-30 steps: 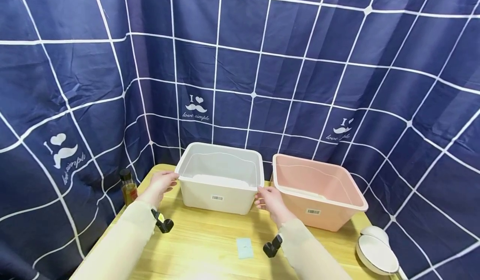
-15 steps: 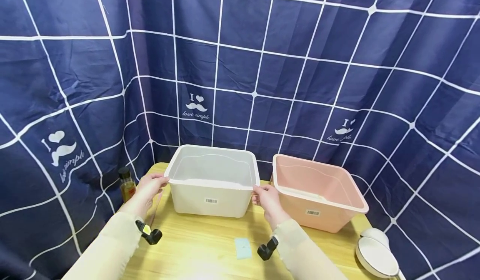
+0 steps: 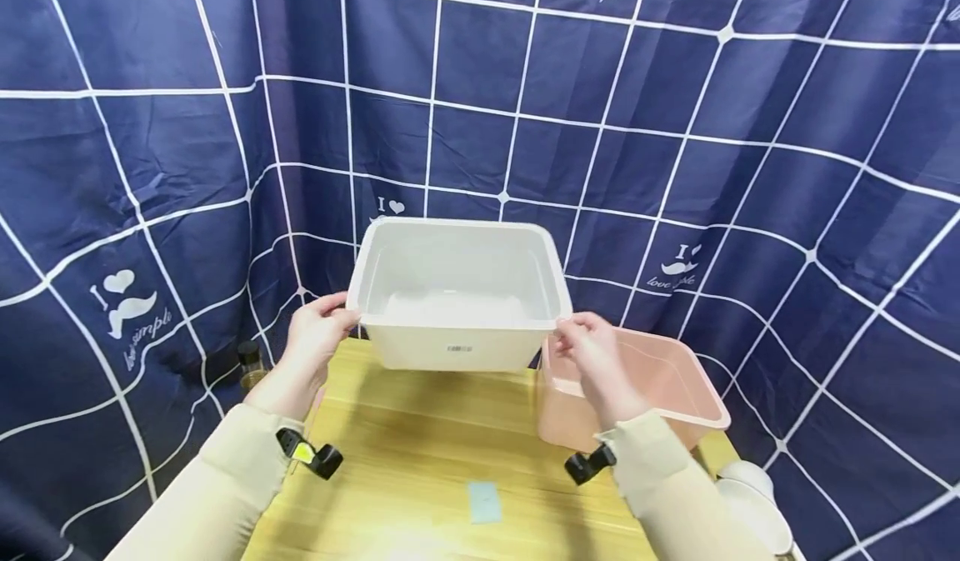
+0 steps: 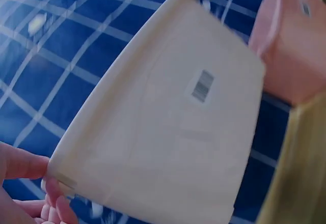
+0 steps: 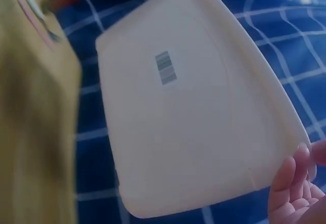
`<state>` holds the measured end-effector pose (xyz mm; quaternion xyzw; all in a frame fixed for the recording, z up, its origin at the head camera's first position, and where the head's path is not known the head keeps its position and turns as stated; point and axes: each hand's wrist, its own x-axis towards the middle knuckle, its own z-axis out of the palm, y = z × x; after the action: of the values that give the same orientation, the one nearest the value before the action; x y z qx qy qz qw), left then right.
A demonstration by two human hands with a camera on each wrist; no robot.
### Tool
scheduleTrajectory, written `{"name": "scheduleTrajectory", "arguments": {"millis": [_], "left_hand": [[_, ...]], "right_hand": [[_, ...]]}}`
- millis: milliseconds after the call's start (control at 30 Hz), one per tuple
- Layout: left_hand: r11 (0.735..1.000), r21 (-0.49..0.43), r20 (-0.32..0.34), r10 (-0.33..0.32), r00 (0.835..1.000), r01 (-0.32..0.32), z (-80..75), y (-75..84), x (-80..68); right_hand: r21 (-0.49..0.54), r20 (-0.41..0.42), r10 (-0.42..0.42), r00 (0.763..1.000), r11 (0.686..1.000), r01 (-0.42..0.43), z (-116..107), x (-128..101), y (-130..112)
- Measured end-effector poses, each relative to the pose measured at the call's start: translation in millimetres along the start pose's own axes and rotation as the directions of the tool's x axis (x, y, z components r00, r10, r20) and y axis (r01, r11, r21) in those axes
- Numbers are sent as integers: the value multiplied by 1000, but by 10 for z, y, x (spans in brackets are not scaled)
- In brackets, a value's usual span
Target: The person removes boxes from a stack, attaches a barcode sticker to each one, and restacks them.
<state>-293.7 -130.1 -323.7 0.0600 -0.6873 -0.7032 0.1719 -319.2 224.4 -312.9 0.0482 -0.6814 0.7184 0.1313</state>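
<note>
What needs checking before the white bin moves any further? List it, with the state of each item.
1. Left hand grips the white bin at its left rim: ok.
2. Right hand grips the bin's right rim: ok.
3. Bin is off the wooden table, its base above the tabletop: ok.
4. Bin is empty: cannot tell; the part of the inside that shows holds nothing, the rest is hidden.
5. Pink bin beside it is empty: cannot tell, the right hand covers part of it.
6. Small bottle at the table's left edge stands apart from the lifted bin: ok.
</note>
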Motion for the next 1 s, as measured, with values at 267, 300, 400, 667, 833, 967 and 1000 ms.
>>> {"name": "scheduleTrajectory", "arguments": {"millis": [267,300,400,667,833,967,1000], "left_hand": [[986,-133,48,106,993,-99,883,318,91],[983,-147,56,116,992,-107,1003,336,98],[977,-185,73,124,990,-108,1321,360,99],[959,-285,160,59,985,-11,1982,281,29],[948,-314,179,0,984,57,2240,150,-38],[951,-301,183,-15,983,71,2384,22,-59],[951,-301,185,-18,983,74,2410,-8,-65]], "right_hand": [[9,-29,-65,997,998,65,-785,203,-539],[22,-25,-63,998,998,64,-894,216,-588],[69,7,-43,999,997,42,-1209,266,-676],[36,25,69,997,997,-69,-1882,347,-691],[-23,7,140,990,990,-140,-2118,354,-600],[-24,10,187,982,982,-187,-2262,370,-482],[-27,12,199,980,980,-198,-2292,369,-448]]}}
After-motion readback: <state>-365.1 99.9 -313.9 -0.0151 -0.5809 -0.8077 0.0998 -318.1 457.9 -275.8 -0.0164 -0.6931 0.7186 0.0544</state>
